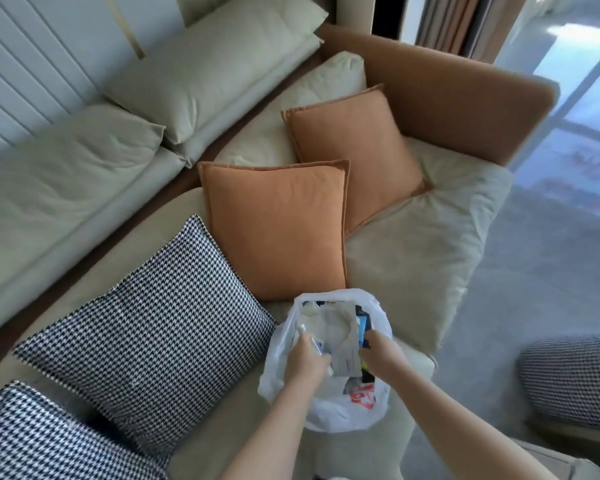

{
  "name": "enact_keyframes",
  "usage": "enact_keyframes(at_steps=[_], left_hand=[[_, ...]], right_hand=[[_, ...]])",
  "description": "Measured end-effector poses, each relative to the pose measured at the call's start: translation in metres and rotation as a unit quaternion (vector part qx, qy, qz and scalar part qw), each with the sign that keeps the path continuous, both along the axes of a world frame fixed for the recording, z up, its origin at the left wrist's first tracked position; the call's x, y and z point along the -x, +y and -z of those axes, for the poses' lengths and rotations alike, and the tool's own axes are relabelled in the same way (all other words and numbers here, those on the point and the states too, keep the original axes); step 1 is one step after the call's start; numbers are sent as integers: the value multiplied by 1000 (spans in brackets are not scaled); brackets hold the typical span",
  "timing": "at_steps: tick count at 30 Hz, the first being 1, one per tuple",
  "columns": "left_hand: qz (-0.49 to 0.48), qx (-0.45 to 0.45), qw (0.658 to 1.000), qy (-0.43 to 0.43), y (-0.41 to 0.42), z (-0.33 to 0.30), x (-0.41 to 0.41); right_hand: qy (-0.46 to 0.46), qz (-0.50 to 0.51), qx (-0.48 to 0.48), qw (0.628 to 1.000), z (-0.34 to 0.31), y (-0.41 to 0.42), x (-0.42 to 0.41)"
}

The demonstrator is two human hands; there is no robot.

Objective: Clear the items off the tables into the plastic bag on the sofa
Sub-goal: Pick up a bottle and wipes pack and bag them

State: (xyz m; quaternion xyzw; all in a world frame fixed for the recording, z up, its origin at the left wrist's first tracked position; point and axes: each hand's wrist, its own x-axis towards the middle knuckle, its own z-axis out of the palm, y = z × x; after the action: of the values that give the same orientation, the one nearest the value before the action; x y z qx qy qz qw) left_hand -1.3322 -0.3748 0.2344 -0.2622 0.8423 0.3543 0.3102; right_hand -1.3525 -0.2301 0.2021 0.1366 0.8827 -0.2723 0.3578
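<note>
Fingers of the left hand [305,358] curl round the plastic bag [329,410] rim; the right hand [378,355] grips a grey paper [343,344] inside. On the sofa [430,265] seat, the bag stands just beside an orange cushion [278,230] and a houndstooth cushion [153,327].

A pale beige sofa [430,244] fills most of the view, with a tan armrest [447,98] at its far end. Two orange cushions [278,230] lean on the seat, overlapping, and beside them lie two black-and-white houndstooth cushions [146,327]. Plump greenish-beige back cushions [205,74] rest against a white ribbed wall panel [25,64] with a thin gold strip. To the right is a grey floor [541,278], lit by daylight from a glass wall [575,64], with curtains [458,19] beside it.
</note>
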Motion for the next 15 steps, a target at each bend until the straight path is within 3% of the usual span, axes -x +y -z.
enact_keyframes(at_steps=[8, 15], left_hand=[[204, -23, 977, 64, 34, -77, -38], [354, -36, 931, 84, 102, -116, -81]], right_hand=[[116, 92, 4, 989, -91, 35, -74], [159, 164, -68, 971, -133, 85, -166]])
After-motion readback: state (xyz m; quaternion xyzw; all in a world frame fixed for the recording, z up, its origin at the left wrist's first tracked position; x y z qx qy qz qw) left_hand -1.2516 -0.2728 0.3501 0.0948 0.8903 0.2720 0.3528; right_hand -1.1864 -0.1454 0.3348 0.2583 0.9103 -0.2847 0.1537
